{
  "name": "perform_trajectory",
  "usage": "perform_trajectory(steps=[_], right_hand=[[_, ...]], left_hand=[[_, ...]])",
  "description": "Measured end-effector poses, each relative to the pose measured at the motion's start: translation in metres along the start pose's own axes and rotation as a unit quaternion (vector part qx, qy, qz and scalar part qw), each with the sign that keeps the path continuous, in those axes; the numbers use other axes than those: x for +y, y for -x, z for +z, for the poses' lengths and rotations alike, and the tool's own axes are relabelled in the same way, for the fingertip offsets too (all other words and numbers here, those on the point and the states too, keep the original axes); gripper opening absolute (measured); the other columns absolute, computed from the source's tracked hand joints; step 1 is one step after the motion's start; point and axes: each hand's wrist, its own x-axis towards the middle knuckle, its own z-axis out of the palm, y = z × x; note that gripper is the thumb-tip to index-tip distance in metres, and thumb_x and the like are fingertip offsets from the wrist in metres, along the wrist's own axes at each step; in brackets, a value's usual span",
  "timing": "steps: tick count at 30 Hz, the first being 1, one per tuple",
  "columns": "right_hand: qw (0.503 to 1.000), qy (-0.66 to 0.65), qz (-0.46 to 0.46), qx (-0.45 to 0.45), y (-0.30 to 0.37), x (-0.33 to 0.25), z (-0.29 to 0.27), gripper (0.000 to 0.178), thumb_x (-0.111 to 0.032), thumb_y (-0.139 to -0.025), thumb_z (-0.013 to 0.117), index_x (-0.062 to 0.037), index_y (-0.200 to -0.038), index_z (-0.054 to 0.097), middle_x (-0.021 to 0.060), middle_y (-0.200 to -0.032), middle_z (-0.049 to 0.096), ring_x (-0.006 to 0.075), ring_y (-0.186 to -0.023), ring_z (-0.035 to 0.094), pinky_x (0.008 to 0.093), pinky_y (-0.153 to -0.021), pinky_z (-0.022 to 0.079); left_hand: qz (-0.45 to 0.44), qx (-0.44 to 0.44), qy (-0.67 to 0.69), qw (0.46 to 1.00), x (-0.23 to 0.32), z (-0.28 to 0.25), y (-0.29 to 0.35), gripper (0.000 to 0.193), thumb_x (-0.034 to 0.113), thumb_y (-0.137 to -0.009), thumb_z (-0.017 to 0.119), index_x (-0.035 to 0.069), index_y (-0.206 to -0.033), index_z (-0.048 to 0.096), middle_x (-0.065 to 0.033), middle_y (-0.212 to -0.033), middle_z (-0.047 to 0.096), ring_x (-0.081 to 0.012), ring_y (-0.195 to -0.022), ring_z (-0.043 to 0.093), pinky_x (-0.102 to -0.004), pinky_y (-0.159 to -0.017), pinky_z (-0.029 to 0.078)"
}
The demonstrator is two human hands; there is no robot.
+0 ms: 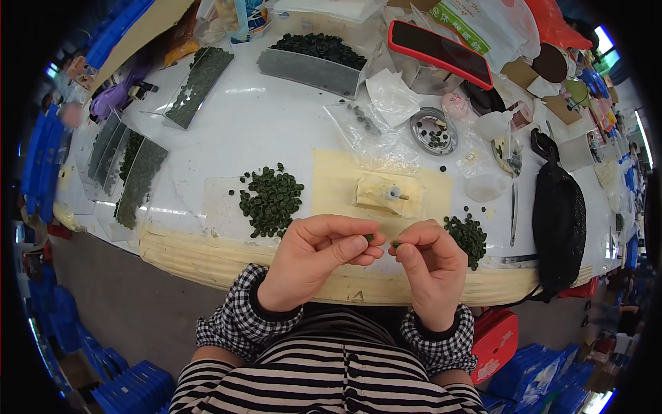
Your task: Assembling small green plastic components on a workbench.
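My left hand (314,259) pinches a small dark green piece (369,237) between thumb and forefinger. Close beside it, my right hand (434,265) grips another small dark green piece (396,243) in its fingertips. The two hands are a little apart, over the table's front edge. Just beyond them stands a block (369,192) wrapped in yellowish tape, with a short metal peg (394,192) on top. Beyond my left hand lies a large pile of small, round dark green pieces (271,202). A smaller pile of similar pieces (467,241) is right of my right hand.
Clear trays of dark pieces (314,65) stand at the back and left. A round metal dish (434,131) sits behind the block. Tweezers (514,214) and a black mesh pouch (560,224) lie at the right. A red-cased phone (440,54) rests at the back.
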Motion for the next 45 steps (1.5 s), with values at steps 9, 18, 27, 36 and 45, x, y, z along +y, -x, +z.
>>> perform_trajectory(steps=[9,18,27,36,45], right_hand=[[1.0,0.008,0.001,-0.012,-0.004,-0.002,0.012,0.01,0.003,-0.087,0.065,0.0029,-0.097,0.066,0.0064,-0.094,0.06,0.0119,-0.086,0.057,0.0243,-0.078,0.047],[1.0,0.02,-0.023,0.003,-0.004,0.006,0.014,0.012,0.004,-0.086,0.064,0.0034,-0.098,0.066,0.0075,-0.093,0.061,0.0123,-0.083,0.058,0.0237,-0.075,0.047],[0.977,0.142,-0.15,0.049,-0.007,0.007,0.023,0.009,0.005,-0.08,0.07,0.0035,-0.088,0.067,0.0095,-0.082,0.063,0.0157,-0.071,0.06,0.0251,-0.064,0.048],[0.966,0.174,-0.18,0.058,-0.005,0.009,0.025,0.011,0.005,-0.079,0.071,0.0033,-0.089,0.068,0.0105,-0.082,0.064,0.0169,-0.071,0.061,0.025,-0.062,0.048],[0.967,0.165,-0.193,-0.014,-0.003,0.008,0.018,0.024,0.007,-0.077,0.072,0.0029,-0.101,0.071,0.0106,-0.086,0.065,0.0158,-0.073,0.062,0.0235,-0.065,0.048]], left_hand=[[0.052,0.018,-0.039,0.998,-0.003,-0.001,0.001,0.021,-0.004,-0.092,0.059,-0.005,-0.113,0.062,-0.017,-0.108,0.068,-0.0199,-0.099,0.068,-0.0282,-0.087,0.057],[0.171,0.017,-0.175,0.969,-0.009,0.001,0.003,0.024,-0.011,-0.086,0.063,-0.006,-0.109,0.065,-0.0159,-0.103,0.069,-0.0186,-0.095,0.068,-0.0268,-0.086,0.055],[0.212,0.05,-0.266,0.939,-0.009,0.002,0.004,0.023,-0.012,-0.081,0.068,-0.004,-0.102,0.07,-0.0146,-0.097,0.069,-0.0156,-0.087,0.068,-0.0245,-0.077,0.056],[0.206,0.057,-0.277,0.937,-0.009,0.001,0.005,0.022,-0.011,-0.081,0.068,-0.003,-0.102,0.07,-0.0139,-0.094,0.069,-0.0143,-0.083,0.067,-0.0236,-0.072,0.054],[0.243,0.037,-0.339,0.908,-0.003,-0.003,0.004,0.021,-0.01,-0.083,0.067,-0.004,-0.103,0.07,-0.0129,-0.096,0.069,-0.0147,-0.089,0.067,-0.024,-0.078,0.054]])
